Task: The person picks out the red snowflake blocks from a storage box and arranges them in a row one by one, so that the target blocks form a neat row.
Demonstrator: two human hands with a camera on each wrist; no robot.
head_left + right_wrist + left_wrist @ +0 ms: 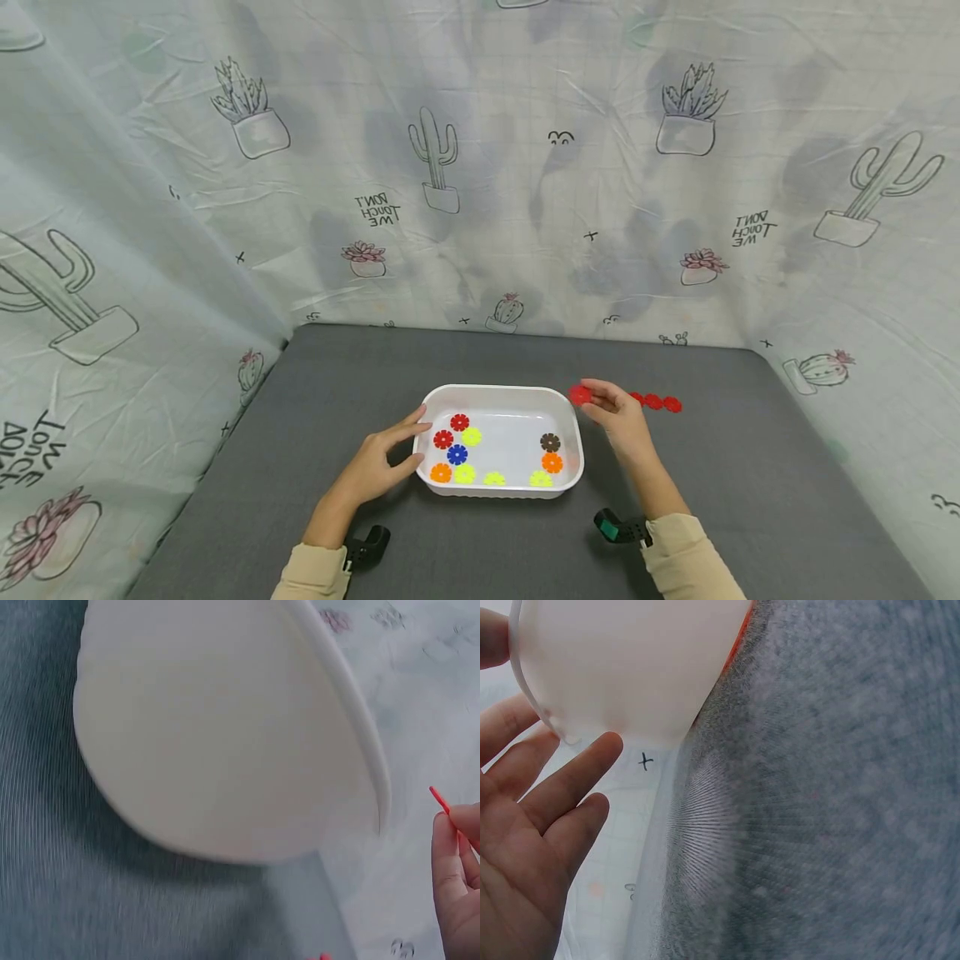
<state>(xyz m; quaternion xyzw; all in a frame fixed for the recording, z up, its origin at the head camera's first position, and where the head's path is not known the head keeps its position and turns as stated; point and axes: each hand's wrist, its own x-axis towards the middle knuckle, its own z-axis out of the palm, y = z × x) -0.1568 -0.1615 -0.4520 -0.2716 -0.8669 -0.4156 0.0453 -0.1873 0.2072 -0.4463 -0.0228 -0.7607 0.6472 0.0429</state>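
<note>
A white plastic tray (498,492) lies on the table with several notched snowflake discs inside. Against its left rim rests my left hand (378,462), fingers fairly straight and thumb apart; in the left wrist view, two fingers of this hand (532,847) lie along the outer wall. Just beyond the right rim, my right hand (618,417) pinches a red snowflake disc (579,395) between thumb and fingers. The right wrist view shows that disc (439,799) edge-on, above the rim's level.
Three red discs (654,402) show in a row beside the right hand, on the grey tabletop (750,483). Inside the tray, a blue disc (457,454) is on the left and a brown disc (550,442) on the right. A printed curtain (510,208) surrounds the table.
</note>
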